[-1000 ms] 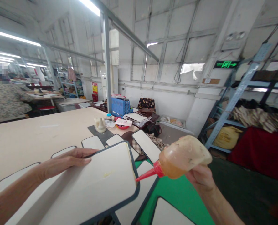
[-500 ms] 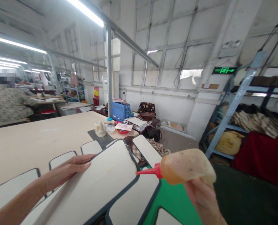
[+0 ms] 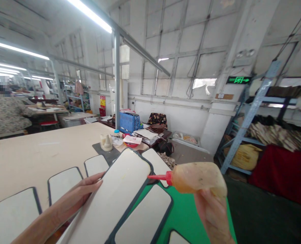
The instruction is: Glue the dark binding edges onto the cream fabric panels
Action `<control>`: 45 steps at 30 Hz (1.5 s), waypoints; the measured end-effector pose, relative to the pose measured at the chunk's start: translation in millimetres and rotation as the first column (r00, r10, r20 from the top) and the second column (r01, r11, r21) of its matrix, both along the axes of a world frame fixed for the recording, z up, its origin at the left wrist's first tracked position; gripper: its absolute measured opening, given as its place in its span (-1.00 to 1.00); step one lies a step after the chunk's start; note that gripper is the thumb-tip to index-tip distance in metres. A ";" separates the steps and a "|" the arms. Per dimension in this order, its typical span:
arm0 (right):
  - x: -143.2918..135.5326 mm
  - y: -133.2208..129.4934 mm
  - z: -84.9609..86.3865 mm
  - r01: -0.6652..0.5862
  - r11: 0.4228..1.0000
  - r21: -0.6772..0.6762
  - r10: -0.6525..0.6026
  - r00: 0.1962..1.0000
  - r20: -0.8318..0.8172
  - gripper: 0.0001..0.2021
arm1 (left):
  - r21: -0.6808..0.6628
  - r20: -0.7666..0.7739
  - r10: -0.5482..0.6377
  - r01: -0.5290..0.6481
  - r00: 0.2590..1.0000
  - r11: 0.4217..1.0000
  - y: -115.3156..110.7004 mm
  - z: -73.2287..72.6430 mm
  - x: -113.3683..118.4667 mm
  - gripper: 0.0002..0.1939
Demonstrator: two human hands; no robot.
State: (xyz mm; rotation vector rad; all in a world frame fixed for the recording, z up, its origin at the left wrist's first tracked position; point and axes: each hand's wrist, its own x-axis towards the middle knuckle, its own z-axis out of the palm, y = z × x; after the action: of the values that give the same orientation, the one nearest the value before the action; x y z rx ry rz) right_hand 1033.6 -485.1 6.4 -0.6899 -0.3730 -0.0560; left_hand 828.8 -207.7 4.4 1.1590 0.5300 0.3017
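The left hand [image 3: 88, 186] grips the large white panel [image 3: 120, 189] by its left edge, the thumb lying on the pale face, and tilts it so that the dark-edged far end points up and away. Taking this large white panel as the landmark, the right hand [image 3: 210, 203] is to its right, its grip closed around the underside of the squeeze bottle [image 3: 198, 178]. The bottle lies on its side in the hand, partly filled with amber liquid, and its red nozzle [image 3: 158, 177] points left, the tip at the panel's right edge near the far corner. Right of the panel and lower, a smaller dark-edged panel [image 3: 145, 217] lies on the green surface [image 3: 188, 210]; another white panel [image 3: 155, 162] is just beyond the landmark's far right corner. To the landmark's left, three more dark-edged pieces [image 3: 65, 184] lie along the near side of the pale table [image 3: 51, 145]. Beyond its far end are a dark mat [image 3: 99, 149] bearing a beige container [image 3: 106, 142], a blue-capped jar [image 3: 116, 134], a red bowl [image 3: 131, 145] and a blue basket [image 3: 129, 122]. Far to its left, a person in a patterned top [image 3: 6, 113] is near another work surface.
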 end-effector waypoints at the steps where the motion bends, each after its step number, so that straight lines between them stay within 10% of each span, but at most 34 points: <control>1: 0.2 1.0 0.9 -0.001 1.000 -0.002 0.001 1.000 0.003 -0.45 | -0.004 0.004 0.001 -0.001 1.000 1.000 -1.4 -1.5 0.8 -0.44; 45: -16.2 20.6 -18.9 -0.228 0.945 -0.235 0.229 0.973 -0.026 -0.65 | -0.078 -0.058 0.191 -0.196 0.980 0.978 -25.7 -10.0 -9.3 -0.26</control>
State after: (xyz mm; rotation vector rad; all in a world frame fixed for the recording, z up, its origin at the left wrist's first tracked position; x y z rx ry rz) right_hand 1017.4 -464.6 -12.6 -0.8783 -0.4645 0.2120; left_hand 819.5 -233.4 -5.6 1.0378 0.6957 0.4150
